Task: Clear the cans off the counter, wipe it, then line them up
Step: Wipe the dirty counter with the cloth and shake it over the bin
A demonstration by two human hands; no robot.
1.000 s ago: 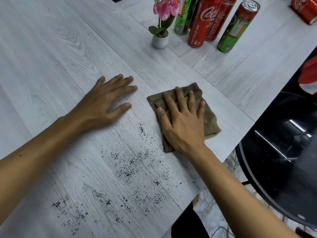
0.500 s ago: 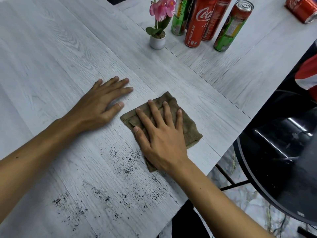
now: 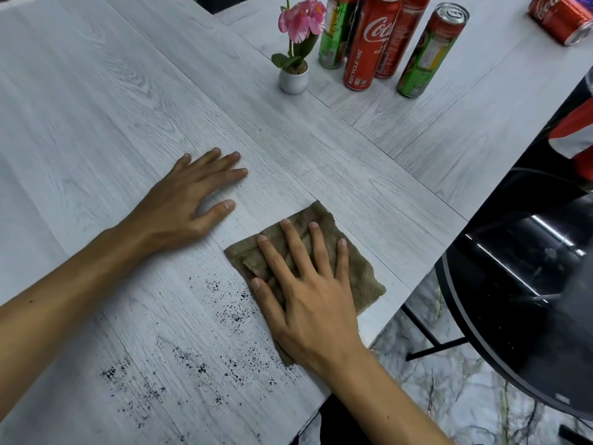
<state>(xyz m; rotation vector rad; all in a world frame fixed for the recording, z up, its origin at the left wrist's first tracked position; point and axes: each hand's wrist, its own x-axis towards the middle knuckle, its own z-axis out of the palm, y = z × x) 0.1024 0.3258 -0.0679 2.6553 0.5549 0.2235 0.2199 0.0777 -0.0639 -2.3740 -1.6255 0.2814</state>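
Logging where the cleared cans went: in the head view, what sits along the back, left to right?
Flower pot, green can, upright Coca-Cola can, dark red can, red-and-green can, Coca-Cola can lying down.

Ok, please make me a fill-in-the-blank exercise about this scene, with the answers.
The flower in the white pot is ____.
The left hand lies flat and holds ____.
The right hand presses down on a brown ____.
The can at the far right lies on its ____.
Answers: pink; nothing; cloth; side.
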